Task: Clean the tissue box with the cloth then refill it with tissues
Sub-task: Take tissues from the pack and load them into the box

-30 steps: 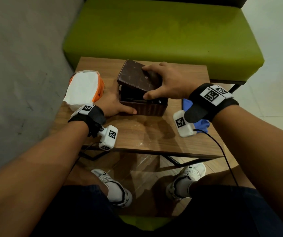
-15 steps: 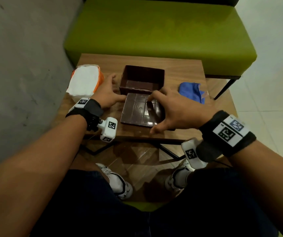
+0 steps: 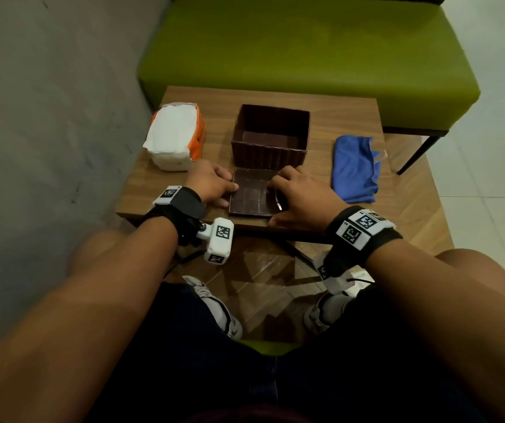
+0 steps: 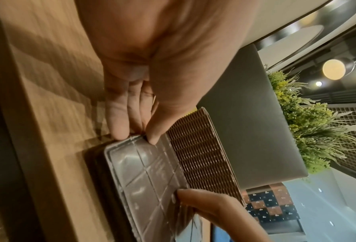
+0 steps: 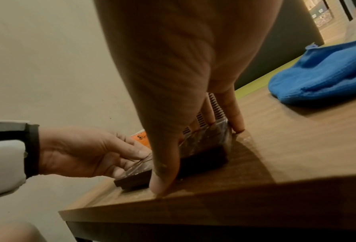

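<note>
The dark brown tissue box (image 3: 269, 154) stands uncovered and empty at the middle of the wooden table (image 3: 336, 117). Its lid (image 3: 249, 196) lies flat just in front of it, near the table's front edge. My left hand (image 3: 211, 184) pinches the lid's left edge, thumb on top (image 4: 154, 139). My right hand (image 3: 297, 193) spans the lid's right side, thumb at the near edge and fingers (image 5: 235, 124) at the far edge. The blue cloth (image 3: 355, 166) lies crumpled to the right of the box. An orange pack of white tissues (image 3: 173, 135) sits to the left.
A green sofa (image 3: 291, 50) runs behind the table, and a grey wall (image 3: 46, 117) rises on the left. My knees and shoes are below the table's front edge. White floor tiles lie to the right.
The lid has come off the box and now lies flat on the table in front of it. My left hand moved from the box's side to the lid's left edge.
</note>
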### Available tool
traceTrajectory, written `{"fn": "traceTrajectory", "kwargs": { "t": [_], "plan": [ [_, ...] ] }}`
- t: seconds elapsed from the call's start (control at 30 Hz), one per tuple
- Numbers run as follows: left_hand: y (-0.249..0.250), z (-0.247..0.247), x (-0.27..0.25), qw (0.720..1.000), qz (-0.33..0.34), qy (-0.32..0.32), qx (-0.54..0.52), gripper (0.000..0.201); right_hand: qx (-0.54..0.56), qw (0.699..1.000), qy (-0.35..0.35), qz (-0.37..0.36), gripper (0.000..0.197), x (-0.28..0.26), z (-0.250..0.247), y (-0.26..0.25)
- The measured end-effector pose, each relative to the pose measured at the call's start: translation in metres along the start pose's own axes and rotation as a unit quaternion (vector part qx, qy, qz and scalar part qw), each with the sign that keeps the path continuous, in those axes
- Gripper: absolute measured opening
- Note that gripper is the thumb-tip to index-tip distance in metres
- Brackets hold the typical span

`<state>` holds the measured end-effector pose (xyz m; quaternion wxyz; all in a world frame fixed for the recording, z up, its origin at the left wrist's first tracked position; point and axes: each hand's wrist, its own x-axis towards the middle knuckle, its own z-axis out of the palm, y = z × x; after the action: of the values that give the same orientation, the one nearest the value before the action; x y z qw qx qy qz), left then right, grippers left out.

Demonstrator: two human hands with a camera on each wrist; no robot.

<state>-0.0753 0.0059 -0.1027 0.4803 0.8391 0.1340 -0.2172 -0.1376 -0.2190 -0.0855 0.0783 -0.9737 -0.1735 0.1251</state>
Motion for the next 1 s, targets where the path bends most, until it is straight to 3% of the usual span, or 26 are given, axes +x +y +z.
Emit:
{"fn": "traceTrajectory", "kwargs": {
  "t": [0.27, 0.4, 0.47, 0.6, 0.7, 0.87, 1.0],
  "plan": [
    [0.002, 0.006, -0.002, 0.998, 0.013, 0.033, 0.056, 0.017, -0.062, 0.998, -0.013, -0.005, 0.074, 0.003, -0.008, -0.007],
    [0.011, -0.009, -0.008, 0.998, 0.024, 0.016, 0.048, 0.017, -0.021, 0.995, 0.095, -0.024, 0.023, 0.010, -0.027, -0.014],
    [0.026, -0.031, -0.011, 0.996, 0.061, 0.052, 0.039, 0.017, 0.056, 0.989, 0.129, -0.039, 0.008, 0.020, -0.044, -0.022],
    [0.048, -0.095, 0.009, 0.981, 0.085, 0.172, -0.008, 0.024, 0.197, 0.973, 0.098, -0.069, 0.019, 0.057, -0.078, -0.052],
    [0.052, -0.133, 0.026, 0.971, 0.066, 0.215, 0.084, 0.025, 0.203, 0.975, 0.034, -0.082, 0.025, 0.094, -0.076, -0.080],
    [0.046, -0.148, 0.052, 0.956, 0.040, 0.178, 0.228, 0.023, 0.161, 0.984, 0.002, -0.079, 0.032, 0.138, -0.052, -0.106],
    [0.043, -0.154, 0.071, 0.949, 0.019, 0.166, 0.269, 0.027, 0.075, 0.992, 0.049, -0.094, 0.022, 0.153, -0.036, -0.109]
  ]
}}
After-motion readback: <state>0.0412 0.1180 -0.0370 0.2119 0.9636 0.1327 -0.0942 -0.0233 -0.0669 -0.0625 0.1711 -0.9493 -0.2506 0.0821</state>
